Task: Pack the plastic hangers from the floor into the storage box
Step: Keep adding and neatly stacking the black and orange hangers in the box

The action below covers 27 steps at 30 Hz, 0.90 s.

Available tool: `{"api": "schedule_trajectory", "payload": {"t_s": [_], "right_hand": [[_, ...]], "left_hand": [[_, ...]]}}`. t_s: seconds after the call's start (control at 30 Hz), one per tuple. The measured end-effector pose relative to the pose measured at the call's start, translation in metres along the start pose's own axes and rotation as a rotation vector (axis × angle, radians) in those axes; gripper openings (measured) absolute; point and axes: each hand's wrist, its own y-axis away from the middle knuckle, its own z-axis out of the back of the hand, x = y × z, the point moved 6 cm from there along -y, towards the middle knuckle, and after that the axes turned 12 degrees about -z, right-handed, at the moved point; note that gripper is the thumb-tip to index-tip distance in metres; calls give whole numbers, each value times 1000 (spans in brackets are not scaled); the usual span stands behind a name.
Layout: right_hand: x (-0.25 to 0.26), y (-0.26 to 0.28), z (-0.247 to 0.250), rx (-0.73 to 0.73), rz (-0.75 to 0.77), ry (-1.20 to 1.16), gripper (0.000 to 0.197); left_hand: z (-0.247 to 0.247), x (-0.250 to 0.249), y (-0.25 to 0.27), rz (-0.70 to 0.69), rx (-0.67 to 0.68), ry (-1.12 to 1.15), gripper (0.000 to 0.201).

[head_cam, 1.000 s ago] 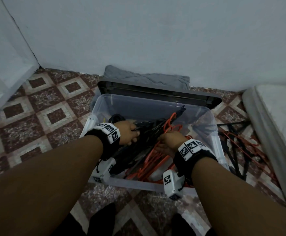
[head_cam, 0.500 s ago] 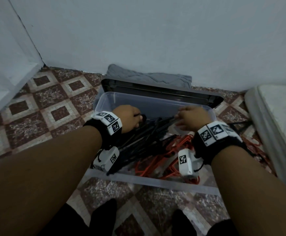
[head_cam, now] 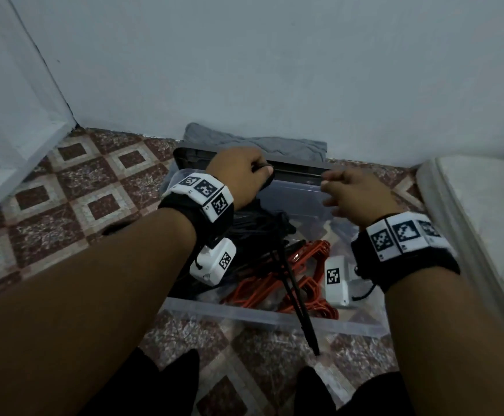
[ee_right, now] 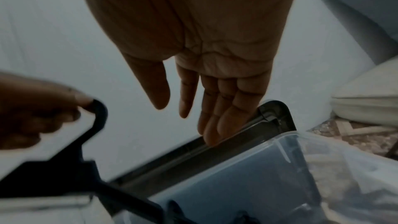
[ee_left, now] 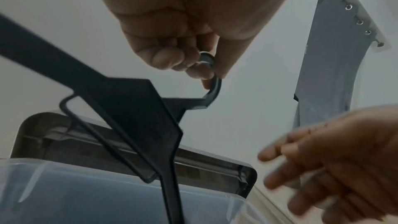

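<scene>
Black hanger (ee_left: 137, 118) hook clenched in left grip (head_cam: 238, 175), right grip (head_cam: 355, 196) released beside it

The right hand (ee_right: 193, 43) hung open above the box (ee_right: 247, 176); the left hand (ee_right: 36, 113) held a black hanger (ee_right: 64, 173).
</scene>
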Motion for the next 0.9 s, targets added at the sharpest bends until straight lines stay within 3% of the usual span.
{"api": "schedule_trajectory", "payload": {"t_s": [0.17, 0.37, 0.6, 0.7, 0.77, 0.9], "right_hand": [[-24, 8, -28, 146, -4, 442, 26], [-13, 10, -44, 207, 57, 550, 26], [-41, 18, -71, 392, -36, 939, 35], [-58, 22, -83, 436, -87, 983, 35], [-66, 23, -89, 457, -123, 996, 45], [-59, 21, -89, 430, -63, 1053, 26]], "left_hand": [[6, -3, 6, -1, -71, -46, 21], [-1, -5, 4, -82, 10, -80, 22], [21, 0, 3, -92, -233, 23, 17], [32, 6, 2, -73, -303, 40, 20], [41, 11, 1, -58, -350, 55, 21], [47, 15, 3, -60, -353, 52, 22]]}}
